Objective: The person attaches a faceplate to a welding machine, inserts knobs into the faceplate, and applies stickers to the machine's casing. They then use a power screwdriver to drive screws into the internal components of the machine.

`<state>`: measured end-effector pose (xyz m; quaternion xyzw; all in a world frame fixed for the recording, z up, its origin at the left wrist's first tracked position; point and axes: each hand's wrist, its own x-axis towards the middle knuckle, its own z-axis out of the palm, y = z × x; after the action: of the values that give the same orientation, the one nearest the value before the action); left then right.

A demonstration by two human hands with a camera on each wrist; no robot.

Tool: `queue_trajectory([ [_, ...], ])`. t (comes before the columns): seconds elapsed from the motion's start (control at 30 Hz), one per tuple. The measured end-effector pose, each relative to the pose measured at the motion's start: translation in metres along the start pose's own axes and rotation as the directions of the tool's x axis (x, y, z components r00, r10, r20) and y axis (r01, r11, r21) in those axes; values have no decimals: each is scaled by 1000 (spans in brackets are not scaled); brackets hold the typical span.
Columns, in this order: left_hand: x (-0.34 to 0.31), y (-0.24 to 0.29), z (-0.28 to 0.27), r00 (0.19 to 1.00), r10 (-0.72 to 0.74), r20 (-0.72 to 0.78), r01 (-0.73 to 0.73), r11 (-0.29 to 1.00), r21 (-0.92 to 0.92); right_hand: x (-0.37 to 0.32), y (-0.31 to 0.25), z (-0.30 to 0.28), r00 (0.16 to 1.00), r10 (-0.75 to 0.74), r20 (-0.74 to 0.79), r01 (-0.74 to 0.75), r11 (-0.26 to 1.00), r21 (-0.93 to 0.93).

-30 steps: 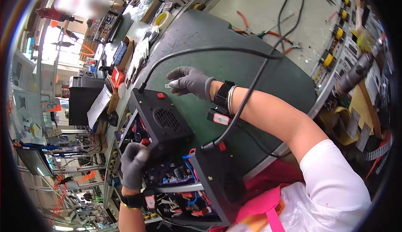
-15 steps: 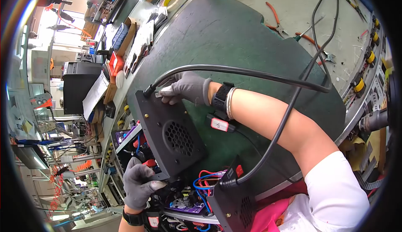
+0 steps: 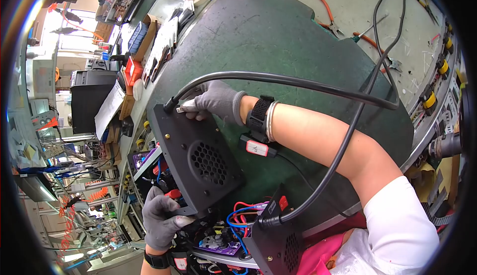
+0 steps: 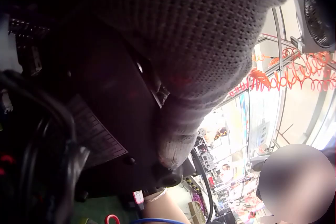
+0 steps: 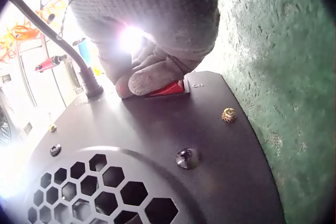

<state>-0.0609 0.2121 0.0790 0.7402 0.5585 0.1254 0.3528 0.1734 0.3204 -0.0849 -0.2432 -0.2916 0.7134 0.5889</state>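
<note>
1. The right hand (image 3: 213, 101) bunches its gloved fingertips (image 5: 152, 79) on the red switch (image 5: 169, 88) at the 11 o'clock corner of the black panel (image 3: 198, 151). Its grip is curled, pinching there.
2. The left hand (image 3: 159, 218) wraps its grip round the panel's 7 o'clock corner.
3. The panel stands tilted at the 6 o'clock edge of the green tabletop (image 3: 278, 36), over loose wiring (image 3: 238, 215).
4. Likely risk: the stiff black cable (image 3: 298, 83) arching toward 3 o'clock could tug the panel out of the left grip and strain those wires.
</note>
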Motion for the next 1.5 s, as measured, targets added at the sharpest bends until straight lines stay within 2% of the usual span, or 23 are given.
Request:
queue_trajectory([
  [0.33, 0, -2, 1, 1000, -1, 1, 1, 1000, -26, -3, -1, 8, 998, -23, -59, 20, 999, -48],
  [0.43, -1, 1, 2, 999, -32, 11, 33, 997, -69, -7, -3, 14, 990, -35, -134, 23, 995, -92],
  [0.57, -1, 4, 4, 999, -52, 5, 52, 994, -94, -10, -2, 23, 949, -223, -221, 89, 866, -491],
  [0.63, -1, 0, 3, 1000, -23, 1, 23, 997, -72, -12, -3, 29, 922, -328, -205, 123, 751, -649],
  [0.67, 0, -5, 1, 1000, 5, 0, -5, 999, -50, -11, 2, 31, 879, -428, -209, 120, 623, -773],
  [0.7, 0, -7, -1, 999, 34, -1, -34, 999, -28, -10, 10, 30, 864, -444, -238, 106, 621, -777],
  [0.77, -1, -2, 1, 1000, 1, 1, -1, 1000, -28, -11, 19, 26, 827, -480, -292, 78, 613, -786],
  [0.8, -1, 0, 2, 1000, -11, 2, 11, 999, -30, -25, 4, 24, 900, -330, -285, 55, 734, -677],
  [0.9, -1, -4, -2, 999, 35, 12, -35, 999, 39, -38, 7, 28, 839, -506, -198, 288, 723, -629],
  [0.93, -1, -5, -1, 999, 41, 11, -41, 999, 36, -40, 8, 30, 860, -495, -124, 246, 615, -749],
  [1.03, -1, -3, 0, 998, 54, 10, -54, 998, 26, -49, 11, 38, 795, -607, 14, 391, 493, -777],
  [1.07, -1, -3, 0, 999, 53, 11, -54, 998, 18, -53, 8, 36, 868, -496, 24, 324, 529, -784],
  [1.17, -3, -7, 1, 999, 37, 12, -37, 999, -11, -54, 4, 27, 972, -233, -15, 109, 507, -855],
  [1.2, -3, -4, 1, 999, 51, 14, -51, 999, -10, -57, 8, 18, 962, -269, 52, 209, 599, -773],
  [1.3, 0, -3, -1, 996, 75, 38, -76, 997, 16, -73, 11, 11, 961, -277, 6, 142, 476, -868],
  [1.33, 1, -6, -3, 996, 79, 51, -80, 997, 17, -85, 9, 10, 950, -305, 73, 204, 423, -883],
  [1.37, 1, -9, -4, 995, 81, 62, -83, 996, 16, -101, 7, 8, 960, -276, 52, 155, 366, -918],
  [1.43, 0, -13, -7, 993, 61, 105, -60, 998, -18, -137, -16, 9, 1000, 2, 11, 10, 383, -924],
  [1.5, -10, 3, -12, 984, -30, 177, 64, 980, -187, -172, -25, 4, 994, 94, 49, 17, 314, -949],
])
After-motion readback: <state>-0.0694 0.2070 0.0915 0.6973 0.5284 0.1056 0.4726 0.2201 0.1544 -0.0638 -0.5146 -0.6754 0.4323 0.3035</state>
